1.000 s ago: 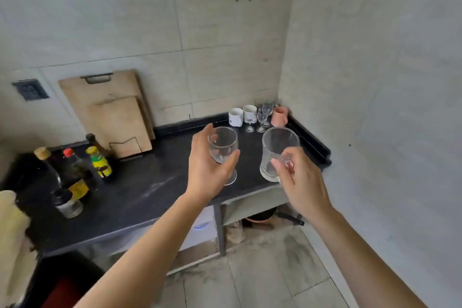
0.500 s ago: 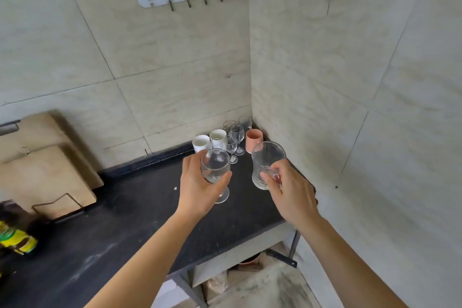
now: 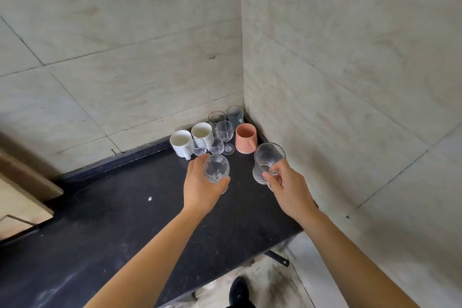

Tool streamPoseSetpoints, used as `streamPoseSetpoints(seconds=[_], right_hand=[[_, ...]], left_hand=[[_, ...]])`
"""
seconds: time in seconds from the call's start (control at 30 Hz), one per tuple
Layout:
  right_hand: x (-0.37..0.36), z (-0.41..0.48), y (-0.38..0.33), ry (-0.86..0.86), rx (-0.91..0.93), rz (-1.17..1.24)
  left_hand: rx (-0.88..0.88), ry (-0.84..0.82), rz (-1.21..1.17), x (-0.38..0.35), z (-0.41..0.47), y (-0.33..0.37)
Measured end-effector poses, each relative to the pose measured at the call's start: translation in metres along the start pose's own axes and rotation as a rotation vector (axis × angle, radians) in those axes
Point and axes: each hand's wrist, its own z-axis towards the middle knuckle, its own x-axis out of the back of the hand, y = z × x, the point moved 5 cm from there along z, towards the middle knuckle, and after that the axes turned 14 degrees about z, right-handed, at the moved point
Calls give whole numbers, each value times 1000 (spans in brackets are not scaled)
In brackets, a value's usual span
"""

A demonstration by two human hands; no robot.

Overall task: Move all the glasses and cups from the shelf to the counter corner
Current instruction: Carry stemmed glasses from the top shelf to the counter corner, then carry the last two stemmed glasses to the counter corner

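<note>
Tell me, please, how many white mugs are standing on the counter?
2: one white mug at the cluster's left end, the other right beside it, nearer the corner. None seems hidden.

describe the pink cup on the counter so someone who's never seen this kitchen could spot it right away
Find where the two tiled walls meet above the black counter. A cluster of glasses and mugs stands in that corner; the pink cup is at its right edge, nearest the right wall. It is the only coloured piece; the rest are clear glass or white.
</note>
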Motion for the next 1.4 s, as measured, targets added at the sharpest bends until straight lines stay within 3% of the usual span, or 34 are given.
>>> streamPoseSetpoints(seconds=[0.27, 0.67, 1.17, 1.3, 1.4], right_hand=[[-35, 67, 71, -65, -212, 43], [-77, 128, 125, -72, -394, 36], [-75, 131, 120, -123, -447, -58], [-53, 135, 92, -134, -401, -209], [-35, 147, 59, -103, -294, -370]], left_hand=[[71, -236, 13, -92, 79, -32], [5, -358, 84, -166, 148, -49], [-106, -413, 181, -166, 151, -44], [-132, -343, 251, -127, 141, -35], [-146, -198, 293, -75, 138, -27]])
